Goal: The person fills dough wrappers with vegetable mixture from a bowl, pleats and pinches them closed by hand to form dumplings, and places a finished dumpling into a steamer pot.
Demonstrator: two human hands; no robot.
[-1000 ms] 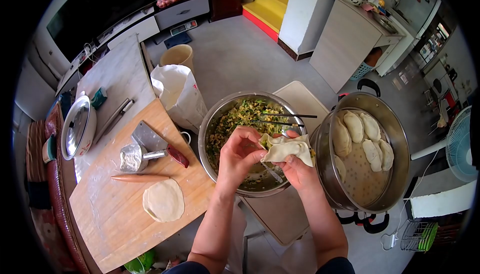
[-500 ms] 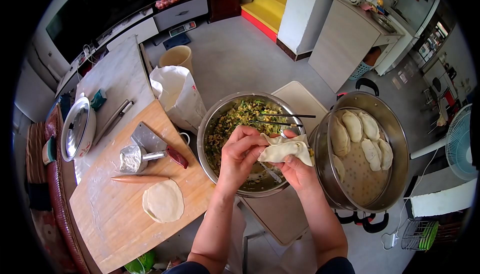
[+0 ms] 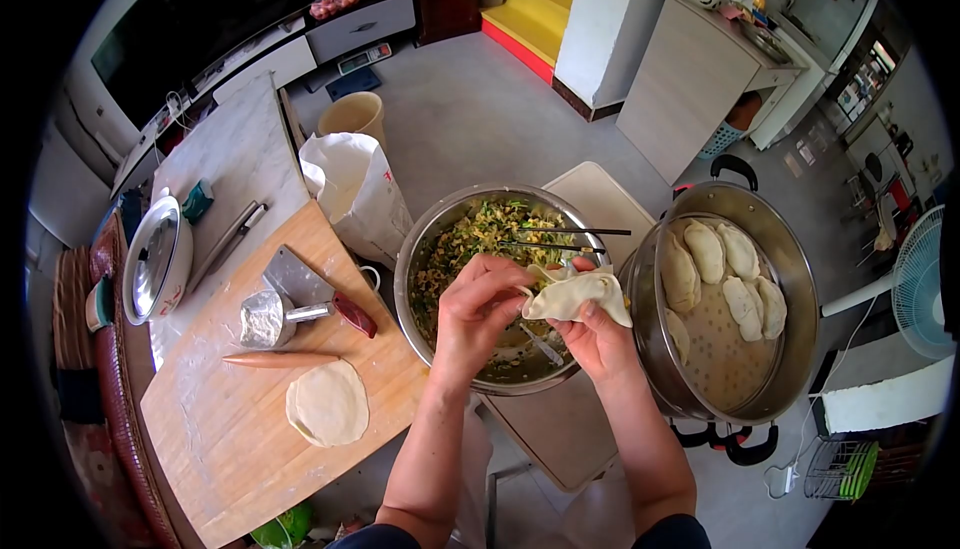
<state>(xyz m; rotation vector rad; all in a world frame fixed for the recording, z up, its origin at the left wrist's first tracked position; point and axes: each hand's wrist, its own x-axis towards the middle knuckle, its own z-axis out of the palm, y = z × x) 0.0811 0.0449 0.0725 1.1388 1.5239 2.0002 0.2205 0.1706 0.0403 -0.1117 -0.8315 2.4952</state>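
Dumpling [image 3: 572, 299] is hanging over the right side of the metal bowl [image 3: 408, 321], partly folded, held in both hands. Left hand [image 3: 478, 311] is pinching the dough edge at its left end, fingers closed. Right hand [image 3: 603, 337] is gripping the right part, thumb on the near face, other fingers partly hidden behind and below.

Bowl is holding chopped green and yellow filling [image 3: 482, 234]; chopsticks [image 3: 575, 232] are lying across its right rim, tips inward. Bowl is sitting on a pale stool [image 3: 570, 439], between the board and the steamer pot. Steamer pot [image 3: 796, 324], right of bowl, is holding six visible dumplings [image 3: 706, 254] on a perforated tray [image 3: 722, 364], mostly toward far side.

Left side: wooden board [image 3: 235, 449] is overlapping the marble table [image 3: 225, 149]. Round wrapper [image 3: 328, 403] is lying flat at the board's near part, rolling pin [image 3: 280, 360] just beyond it. Flour scoop [image 3: 263, 319] and red-handled cleaver [image 3: 300, 274] are resting farther up. White bag [image 3: 362, 194] is standing open beyond the board, left of bowl.
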